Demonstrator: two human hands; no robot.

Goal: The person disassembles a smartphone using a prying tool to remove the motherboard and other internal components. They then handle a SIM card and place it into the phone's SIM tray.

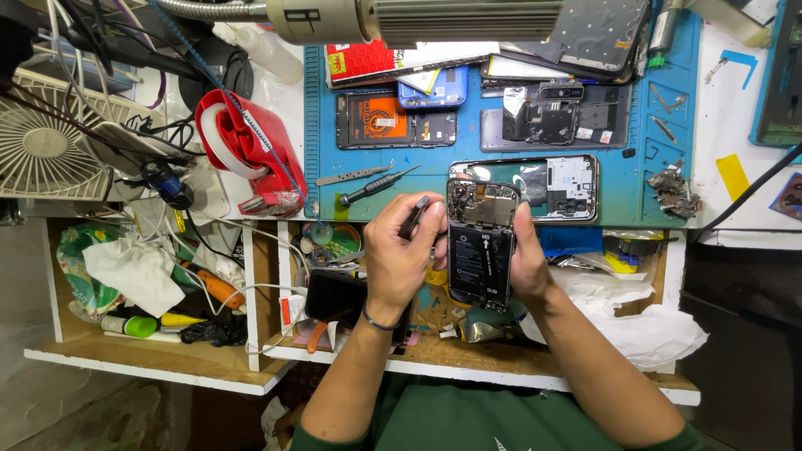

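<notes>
**Opened smartphone held over a cluttered repair bench**

The right hand (pixel 528 263) clamps the black, back-removed smartphone (pixel 480 255) by its right edge, thumb up along the side. The left hand (pixel 401 250) steadies the left edge while its fingertips pinch a slim dark tool (pixel 415 216), tip near the phone's top left corner. The phone hangs above the open wooden drawer (pixel 468 355), just near of the blue work mat (pixel 643 188).

Its long axis runs near to far, camera end pointing away, bare circuit board and black battery facing up.

A judgement: the tool could slip and scratch the exposed board (the grip is at the edges only), or the phone could drop into the drawer clutter.

Farther out: another opened phone (pixel 555 188), a screwdriver (pixel 376 185), a red tape dispenser (pixel 251 150) at left.
</notes>
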